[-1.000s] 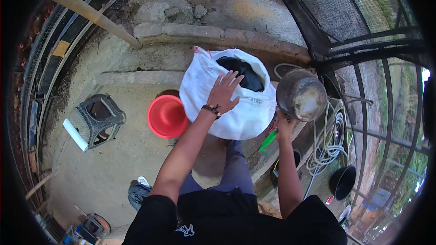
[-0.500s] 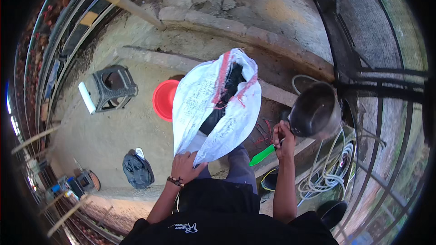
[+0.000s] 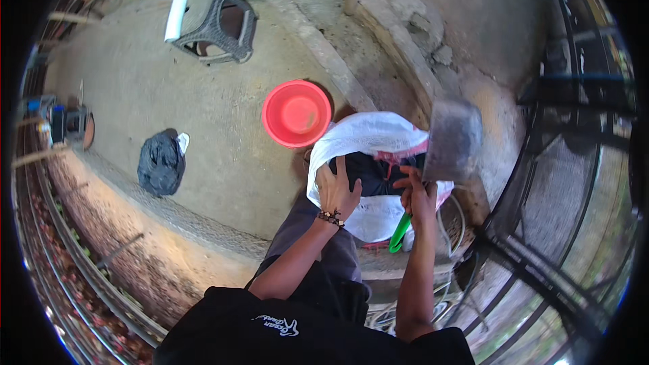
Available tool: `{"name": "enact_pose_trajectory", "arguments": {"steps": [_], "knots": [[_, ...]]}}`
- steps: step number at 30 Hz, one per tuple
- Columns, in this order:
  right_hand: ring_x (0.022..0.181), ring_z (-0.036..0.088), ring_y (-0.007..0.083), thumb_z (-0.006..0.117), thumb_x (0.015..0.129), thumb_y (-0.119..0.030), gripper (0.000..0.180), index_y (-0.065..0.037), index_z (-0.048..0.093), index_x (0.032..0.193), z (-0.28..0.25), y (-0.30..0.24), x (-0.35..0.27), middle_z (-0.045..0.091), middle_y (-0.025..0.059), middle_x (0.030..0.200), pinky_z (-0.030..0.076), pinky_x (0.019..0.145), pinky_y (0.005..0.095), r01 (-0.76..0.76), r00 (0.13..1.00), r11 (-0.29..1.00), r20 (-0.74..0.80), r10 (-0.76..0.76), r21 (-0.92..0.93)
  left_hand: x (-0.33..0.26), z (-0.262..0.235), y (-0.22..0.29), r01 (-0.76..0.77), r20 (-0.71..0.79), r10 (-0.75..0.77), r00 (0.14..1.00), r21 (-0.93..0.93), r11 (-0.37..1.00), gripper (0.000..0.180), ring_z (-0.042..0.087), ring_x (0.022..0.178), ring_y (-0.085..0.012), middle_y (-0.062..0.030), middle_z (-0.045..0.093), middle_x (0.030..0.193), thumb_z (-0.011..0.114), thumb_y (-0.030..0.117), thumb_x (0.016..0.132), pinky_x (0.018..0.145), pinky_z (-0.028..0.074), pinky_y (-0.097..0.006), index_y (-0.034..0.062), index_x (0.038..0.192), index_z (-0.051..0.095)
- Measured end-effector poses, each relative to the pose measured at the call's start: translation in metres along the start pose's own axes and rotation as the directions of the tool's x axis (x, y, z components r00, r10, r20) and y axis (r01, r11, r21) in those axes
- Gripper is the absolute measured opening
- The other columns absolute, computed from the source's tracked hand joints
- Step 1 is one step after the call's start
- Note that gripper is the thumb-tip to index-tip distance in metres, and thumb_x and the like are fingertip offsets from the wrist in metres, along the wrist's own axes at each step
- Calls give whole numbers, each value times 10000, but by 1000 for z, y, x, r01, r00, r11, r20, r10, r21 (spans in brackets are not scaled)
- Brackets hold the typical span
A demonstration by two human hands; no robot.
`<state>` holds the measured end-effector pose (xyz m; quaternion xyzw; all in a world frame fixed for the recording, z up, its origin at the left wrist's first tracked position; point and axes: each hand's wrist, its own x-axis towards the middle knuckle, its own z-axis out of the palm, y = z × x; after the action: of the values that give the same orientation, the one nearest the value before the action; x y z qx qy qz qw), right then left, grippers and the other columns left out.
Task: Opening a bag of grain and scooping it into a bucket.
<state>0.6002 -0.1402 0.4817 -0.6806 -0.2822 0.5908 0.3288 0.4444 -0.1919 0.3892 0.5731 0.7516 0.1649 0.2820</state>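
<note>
the left hand (image 3: pixel 340 192) lies at the left end of the mouth of the white sack (image 3: pixel 365 128), fingers somewhat spread over the black lining (image 3: pixel 365 165); whether any of them pinch the rim, i cannot tell. the right hand (image 3: pixel 419 199) is closed around the green handle (image 3: pixel 400 233) of a dark metal pot (image 3: pixel 454 138), whose body is held up beyond the fingers at the right end of the sack mouth, just above or against its edge. the pot is blurred, so which way its opening faces is unclear, and nothing can be told of its contents. the sack sits against the person's legs, its mouth loose and partly folded in. the likeliest trouble is the pot's rim snagging on that slack edge or on the red strip (image 3: pixel 389 157) across the lining, since the cloth sags between the hands. a heavy pot could also twist on its handle, as the hand grips at one end and the weight sits at the other. if the left hand's hold is slack, the sack could slump or tip, leaning as it does on the legs. the red basin (image 3: pixel 287 125) stands just beside the sack's left side, so a slump that way could shove it.
</note>
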Motion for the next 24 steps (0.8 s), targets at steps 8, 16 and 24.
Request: {"name": "enact_pose_trajectory", "arguments": {"steps": [8, 16, 24], "knots": [[429, 472, 106, 550, 881, -260, 277, 3, 603, 947, 155, 7, 72, 490, 27, 572, 389, 390, 244, -141, 818, 944, 502, 281, -298, -11, 40, -56, 207, 324, -242, 915, 139, 968, 756, 612, 910, -372, -208, 445, 1218, 743, 330, 665, 781, 497, -476, 63, 1273, 381], [635, 659, 227, 559, 795, -125, 351, 26, 576, 1111, 283, 195, 222, 653, 136, 889, 547, 541, 343, -241, 799, 707, 277, 534, -665, -41, 39, -76, 71, 168, -54, 984, -97, 993, 462, 636, 712, -322, -164, 498, 1135, 643, 313, 760, 585, 524, -450, 83, 1146, 536], [916, 641, 299, 606, 763, -119, 322, 26, 607, 1050, 288, 266, 252, 656, 189, 1008, 516, 775, 398, 227, 899, 602, 402, 172, -765, -64, 9, -64, 93, 380, -14, 925, -189, 978, 319, 629, 683, -287, -120, 563, 946, 641, 215, 759, 562, 516, -426, 101, 1047, 564]]}}
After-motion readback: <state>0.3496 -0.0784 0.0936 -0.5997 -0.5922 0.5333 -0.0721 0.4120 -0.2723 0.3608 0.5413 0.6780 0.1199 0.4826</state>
